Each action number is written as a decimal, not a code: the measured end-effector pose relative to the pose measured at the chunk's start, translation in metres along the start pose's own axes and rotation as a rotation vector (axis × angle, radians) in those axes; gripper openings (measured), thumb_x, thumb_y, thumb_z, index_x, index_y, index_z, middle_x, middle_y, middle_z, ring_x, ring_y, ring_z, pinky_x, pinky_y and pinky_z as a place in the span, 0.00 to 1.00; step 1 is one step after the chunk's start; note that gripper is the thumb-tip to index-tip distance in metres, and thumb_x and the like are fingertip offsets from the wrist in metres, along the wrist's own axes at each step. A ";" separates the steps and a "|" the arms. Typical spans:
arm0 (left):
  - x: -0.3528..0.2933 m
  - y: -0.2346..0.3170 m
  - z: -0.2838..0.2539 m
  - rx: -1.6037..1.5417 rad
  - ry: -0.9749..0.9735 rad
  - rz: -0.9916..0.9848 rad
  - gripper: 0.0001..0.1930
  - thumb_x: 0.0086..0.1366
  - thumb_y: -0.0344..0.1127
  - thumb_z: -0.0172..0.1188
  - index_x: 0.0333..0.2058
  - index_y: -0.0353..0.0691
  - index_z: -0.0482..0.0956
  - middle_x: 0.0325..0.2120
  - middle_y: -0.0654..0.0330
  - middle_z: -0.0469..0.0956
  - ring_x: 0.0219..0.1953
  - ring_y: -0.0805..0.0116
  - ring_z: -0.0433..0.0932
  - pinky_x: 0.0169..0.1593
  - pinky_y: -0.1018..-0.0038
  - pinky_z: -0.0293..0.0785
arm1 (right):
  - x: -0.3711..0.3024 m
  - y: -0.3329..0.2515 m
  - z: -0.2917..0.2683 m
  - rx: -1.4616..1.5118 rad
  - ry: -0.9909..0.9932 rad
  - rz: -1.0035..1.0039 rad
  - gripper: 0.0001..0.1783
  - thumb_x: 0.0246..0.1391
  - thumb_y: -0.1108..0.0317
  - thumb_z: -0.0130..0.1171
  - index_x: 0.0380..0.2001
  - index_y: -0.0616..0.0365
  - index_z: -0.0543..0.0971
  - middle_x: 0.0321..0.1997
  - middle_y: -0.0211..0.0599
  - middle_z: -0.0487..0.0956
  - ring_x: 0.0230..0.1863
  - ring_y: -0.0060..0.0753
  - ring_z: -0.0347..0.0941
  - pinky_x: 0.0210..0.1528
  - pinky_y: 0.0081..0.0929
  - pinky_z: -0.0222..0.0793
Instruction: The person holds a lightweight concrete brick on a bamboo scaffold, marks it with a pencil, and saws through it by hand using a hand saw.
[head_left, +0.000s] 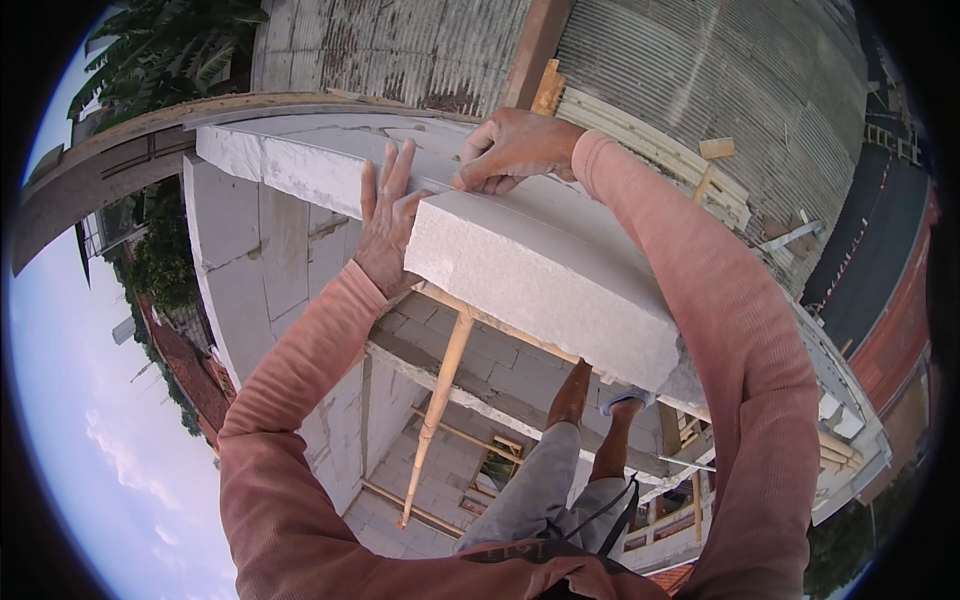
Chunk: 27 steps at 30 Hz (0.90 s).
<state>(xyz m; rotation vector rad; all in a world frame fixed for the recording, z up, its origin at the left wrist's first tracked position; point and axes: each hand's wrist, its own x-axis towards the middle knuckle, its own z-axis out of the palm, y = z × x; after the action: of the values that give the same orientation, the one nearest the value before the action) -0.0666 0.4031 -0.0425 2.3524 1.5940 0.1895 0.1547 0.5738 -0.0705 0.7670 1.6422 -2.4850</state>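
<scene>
A long white block [540,285] lies in front of the person, its left end beside another white block [300,178]. The left hand [388,222] rests at that end, fingers extended and apart. The right hand [520,150] is over the block's far top edge, fingers curled inward (whether they pinch anything, I cannot tell). Below, block walls [330,440] enclose a space containing a slanting bamboo pole [440,405]. A dark waistband [500,553] bears faint marks.
</scene>
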 end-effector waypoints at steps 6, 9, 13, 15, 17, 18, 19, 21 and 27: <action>0.001 0.004 -0.002 0.059 -0.030 -0.012 0.55 0.40 0.58 0.82 0.64 0.53 0.58 0.76 0.36 0.38 0.78 0.34 0.36 0.75 0.40 0.26 | 0.003 -0.008 0.000 -0.151 0.012 0.012 0.15 0.50 0.58 0.71 0.33 0.59 0.88 0.35 0.35 0.86 0.38 0.23 0.83 0.48 0.19 0.80; 0.003 0.005 -0.001 0.076 -0.034 -0.015 0.52 0.42 0.59 0.81 0.62 0.52 0.60 0.76 0.36 0.39 0.78 0.34 0.37 0.75 0.40 0.25 | 0.008 -0.010 -0.004 -0.214 -0.022 0.030 0.14 0.50 0.58 0.71 0.32 0.59 0.86 0.36 0.33 0.86 0.38 0.23 0.84 0.48 0.19 0.81; 0.005 0.009 -0.002 0.051 -0.015 -0.034 0.48 0.46 0.60 0.79 0.58 0.48 0.61 0.76 0.36 0.41 0.78 0.35 0.38 0.75 0.40 0.25 | 0.017 -0.022 -0.009 -0.351 -0.150 0.068 0.14 0.52 0.57 0.70 0.32 0.57 0.84 0.37 0.32 0.86 0.39 0.23 0.84 0.47 0.19 0.81; 0.004 0.009 0.000 0.083 -0.027 -0.038 0.46 0.47 0.59 0.78 0.57 0.47 0.61 0.76 0.36 0.41 0.79 0.36 0.38 0.75 0.40 0.25 | 0.014 -0.028 -0.010 -0.415 -0.202 0.072 0.13 0.53 0.57 0.69 0.31 0.56 0.83 0.37 0.32 0.86 0.39 0.23 0.84 0.45 0.19 0.81; 0.001 0.006 -0.001 0.116 -0.039 -0.046 0.45 0.49 0.59 0.78 0.57 0.46 0.61 0.76 0.36 0.41 0.79 0.36 0.38 0.75 0.40 0.25 | 0.007 -0.037 -0.008 -0.571 -0.225 0.122 0.13 0.55 0.57 0.68 0.30 0.55 0.82 0.36 0.32 0.85 0.41 0.22 0.83 0.43 0.20 0.81; 0.001 0.007 -0.003 0.104 -0.034 -0.045 0.44 0.50 0.58 0.77 0.56 0.45 0.62 0.76 0.36 0.42 0.79 0.37 0.38 0.75 0.40 0.25 | 0.005 -0.035 -0.009 -0.572 -0.226 0.125 0.13 0.55 0.57 0.68 0.30 0.55 0.82 0.36 0.32 0.85 0.41 0.22 0.83 0.43 0.20 0.81; 0.001 0.006 -0.004 0.091 -0.028 -0.042 0.43 0.50 0.57 0.77 0.56 0.44 0.62 0.76 0.36 0.42 0.79 0.37 0.38 0.75 0.40 0.25 | 0.003 -0.032 -0.011 -0.580 -0.240 0.142 0.13 0.56 0.57 0.68 0.29 0.55 0.81 0.36 0.31 0.85 0.41 0.22 0.83 0.42 0.20 0.80; 0.002 0.005 -0.004 0.074 -0.019 -0.034 0.43 0.50 0.57 0.77 0.56 0.44 0.62 0.76 0.36 0.42 0.79 0.37 0.38 0.75 0.40 0.25 | -0.002 -0.027 -0.013 -0.590 -0.246 0.169 0.13 0.56 0.57 0.68 0.29 0.55 0.81 0.35 0.30 0.84 0.41 0.21 0.83 0.41 0.20 0.80; 0.009 0.000 0.002 0.091 0.000 0.019 0.38 0.59 0.62 0.68 0.58 0.45 0.64 0.76 0.39 0.44 0.79 0.38 0.39 0.76 0.42 0.25 | -0.069 -0.019 -0.017 -0.741 0.099 0.065 0.19 0.62 0.49 0.60 0.37 0.54 0.84 0.31 0.33 0.81 0.37 0.33 0.80 0.48 0.34 0.76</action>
<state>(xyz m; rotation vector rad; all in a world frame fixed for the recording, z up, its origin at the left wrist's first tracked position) -0.0623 0.4114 -0.0446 2.4364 1.6124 0.1235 0.2148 0.5821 -0.0294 0.8057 2.2853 -1.5929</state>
